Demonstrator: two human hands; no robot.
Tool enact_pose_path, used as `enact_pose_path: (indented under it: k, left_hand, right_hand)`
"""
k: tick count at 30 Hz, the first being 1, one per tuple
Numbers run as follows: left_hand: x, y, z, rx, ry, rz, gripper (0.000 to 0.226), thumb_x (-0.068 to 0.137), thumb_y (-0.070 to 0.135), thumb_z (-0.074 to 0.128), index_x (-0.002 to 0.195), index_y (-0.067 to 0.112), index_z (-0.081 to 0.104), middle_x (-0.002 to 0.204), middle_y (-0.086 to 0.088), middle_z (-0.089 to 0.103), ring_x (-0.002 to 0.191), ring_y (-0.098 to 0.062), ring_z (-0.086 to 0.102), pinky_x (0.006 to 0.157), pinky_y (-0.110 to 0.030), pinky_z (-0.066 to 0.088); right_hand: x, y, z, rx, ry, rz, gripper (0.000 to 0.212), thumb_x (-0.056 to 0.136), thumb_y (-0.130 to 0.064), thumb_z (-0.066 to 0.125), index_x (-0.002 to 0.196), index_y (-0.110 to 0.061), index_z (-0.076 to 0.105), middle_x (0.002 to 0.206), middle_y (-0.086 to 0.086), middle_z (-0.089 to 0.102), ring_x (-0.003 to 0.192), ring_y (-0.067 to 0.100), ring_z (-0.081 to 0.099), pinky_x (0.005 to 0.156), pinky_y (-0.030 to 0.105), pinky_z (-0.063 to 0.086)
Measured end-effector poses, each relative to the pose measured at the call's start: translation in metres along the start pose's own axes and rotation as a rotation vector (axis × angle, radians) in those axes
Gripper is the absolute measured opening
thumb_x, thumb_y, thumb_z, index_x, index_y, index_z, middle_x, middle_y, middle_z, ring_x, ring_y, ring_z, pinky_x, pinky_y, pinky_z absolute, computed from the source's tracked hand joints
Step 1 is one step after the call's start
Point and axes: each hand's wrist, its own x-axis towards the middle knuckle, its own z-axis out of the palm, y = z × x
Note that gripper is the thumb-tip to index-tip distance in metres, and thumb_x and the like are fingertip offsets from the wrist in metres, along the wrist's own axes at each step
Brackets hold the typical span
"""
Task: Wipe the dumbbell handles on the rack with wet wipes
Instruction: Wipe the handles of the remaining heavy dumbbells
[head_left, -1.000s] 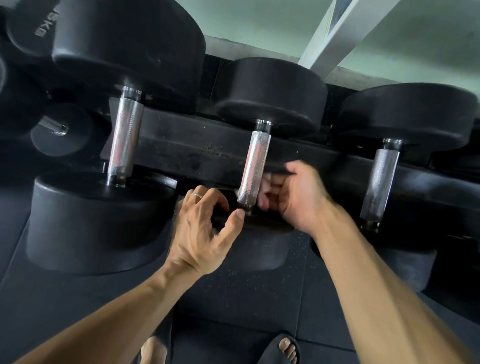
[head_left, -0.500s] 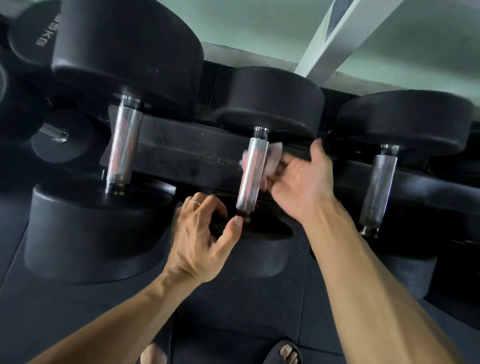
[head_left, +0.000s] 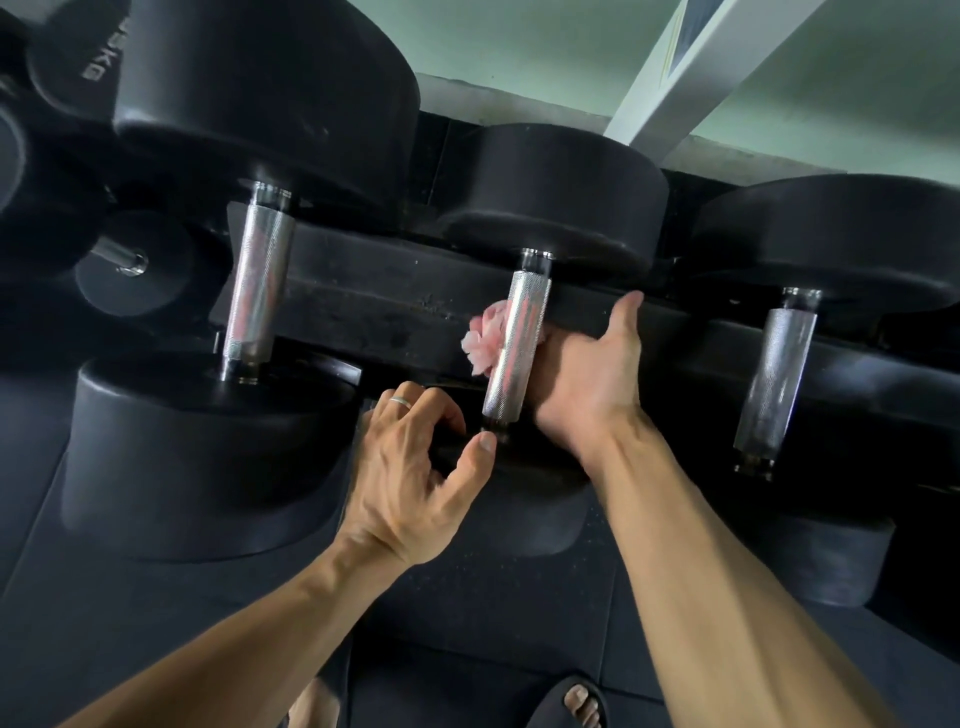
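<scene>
Three black dumbbells lie across the black rack (head_left: 363, 312), each with a knurled steel handle. My right hand (head_left: 592, 374) reaches under the middle handle (head_left: 514, 348), its fingers hidden behind the bar and its thumb raised at the right. A crumpled pale wet wipe (head_left: 483, 340) pokes out on the handle's left side, held against the bar by that hand. My left hand (head_left: 410, 467) grips the front edge of the middle dumbbell's near head (head_left: 524, 499), thumb by the handle's lower end. The left handle (head_left: 257, 291) and right handle (head_left: 776, 379) are untouched.
Smaller dumbbells (head_left: 130, 260) sit on a lower tier at the far left. A white slanted frame beam (head_left: 675, 67) rises behind the rack against a green wall. Black rubber floor mats lie below, with my sandalled foot (head_left: 576, 701) at the bottom edge.
My right hand has gone from beside the middle handle to wrapped under it, and the wipe now shows on the handle's left side. My left hand has stayed on the near head.
</scene>
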Motion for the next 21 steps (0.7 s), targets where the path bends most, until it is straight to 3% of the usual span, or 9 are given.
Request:
enact_pose_path:
  k: [3, 6, 8, 11, 12, 14, 17, 19, 21]
  left_hand:
    - [0.0, 0.001, 0.0, 0.0, 0.007, 0.003, 0.043, 0.082, 0.054, 0.046, 0.075, 0.014, 0.059, 0.077, 0.008, 0.05, 0.077, -0.016, 0.05, 0.074, -0.023, 0.038]
    - [0.001, 0.0, 0.0, 0.001, 0.013, 0.01, 0.043, 0.082, 0.053, 0.047, 0.076, 0.013, 0.059, 0.077, 0.006, 0.051, 0.077, -0.017, 0.051, 0.073, -0.028, 0.04]
    - [0.001, 0.0, 0.0, 0.003, 0.011, 0.008, 0.042, 0.082, 0.053, 0.048, 0.076, 0.013, 0.059, 0.077, 0.006, 0.051, 0.077, -0.017, 0.051, 0.072, -0.029, 0.04]
    - [0.001, 0.0, 0.0, -0.005, 0.009, 0.007, 0.043, 0.082, 0.053, 0.048, 0.075, 0.012, 0.059, 0.078, 0.006, 0.052, 0.077, -0.018, 0.051, 0.072, -0.029, 0.041]
    - [0.001, 0.0, 0.0, -0.007, 0.011, 0.006, 0.043, 0.082, 0.053, 0.048, 0.075, 0.012, 0.059, 0.078, 0.006, 0.051, 0.077, -0.018, 0.051, 0.072, -0.03, 0.041]
    - [0.001, -0.001, 0.0, -0.006, 0.007, 0.006, 0.043, 0.082, 0.054, 0.047, 0.076, 0.013, 0.059, 0.078, 0.006, 0.051, 0.077, -0.018, 0.051, 0.072, -0.031, 0.042]
    - [0.001, -0.001, 0.0, -0.001, 0.004, 0.004, 0.043, 0.082, 0.054, 0.047, 0.076, 0.013, 0.059, 0.078, 0.005, 0.051, 0.077, -0.018, 0.051, 0.072, -0.031, 0.041]
    - [0.001, 0.0, 0.0, -0.004, 0.004, 0.006, 0.044, 0.082, 0.054, 0.047, 0.075, 0.013, 0.059, 0.077, 0.006, 0.051, 0.076, -0.017, 0.05, 0.072, -0.028, 0.04]
    - [0.001, -0.001, 0.0, -0.002, 0.003, 0.008, 0.044, 0.082, 0.055, 0.047, 0.075, 0.013, 0.058, 0.077, 0.006, 0.051, 0.076, -0.016, 0.049, 0.072, -0.024, 0.038]
  right_hand:
    - [0.0, -0.008, 0.0, 0.081, -0.029, 0.0, 0.116, 0.072, -0.095, 0.023, 0.119, 0.007, 0.051, 0.109, 0.025, 0.056, 0.101, 0.04, 0.061, 0.104, 0.053, 0.045]
    - [0.009, -0.01, 0.004, 0.093, 0.037, -0.115, 0.11, 0.078, -0.092, 0.017, 0.103, 0.005, 0.063, 0.118, 0.023, 0.06, 0.117, 0.039, 0.057, 0.112, 0.048, 0.038]
    - [0.003, -0.004, 0.003, 0.035, -0.001, -0.051, 0.116, 0.08, -0.091, 0.012, 0.096, 0.008, 0.07, 0.109, 0.027, 0.064, 0.119, 0.041, 0.059, 0.105, 0.043, 0.044]
    - [-0.009, -0.006, -0.002, -0.155, 0.04, 0.062, 0.126, 0.08, -0.091, 0.007, 0.103, 0.018, 0.064, 0.112, 0.037, 0.062, 0.107, 0.042, 0.066, 0.088, 0.038, 0.053]
    - [-0.007, -0.009, -0.002, -0.161, 0.047, 0.057, 0.125, 0.08, -0.091, 0.008, 0.103, 0.02, 0.062, 0.109, 0.037, 0.063, 0.104, 0.042, 0.067, 0.088, 0.038, 0.054]
    - [-0.002, -0.01, 0.0, -0.087, 0.032, 0.0, 0.122, 0.08, -0.09, 0.011, 0.112, 0.018, 0.056, 0.107, 0.031, 0.058, 0.102, 0.037, 0.06, 0.106, 0.038, 0.044]
    - [0.001, -0.004, -0.006, -0.074, 0.0, 0.013, 0.118, 0.08, -0.089, 0.019, 0.124, 0.014, 0.056, 0.117, 0.031, 0.061, 0.103, 0.032, 0.058, 0.107, 0.036, 0.032]
    - [-0.004, -0.005, -0.02, -0.304, 0.028, 0.087, 0.114, 0.07, -0.093, 0.031, 0.103, 0.009, 0.067, 0.106, 0.031, 0.064, 0.097, 0.034, 0.056, 0.103, 0.04, 0.033]
    - [-0.009, -0.013, -0.029, -0.639, 0.061, 0.185, 0.111, 0.072, -0.096, 0.018, 0.077, 0.006, 0.061, 0.079, 0.025, 0.06, 0.08, 0.033, 0.056, 0.089, 0.039, 0.043]
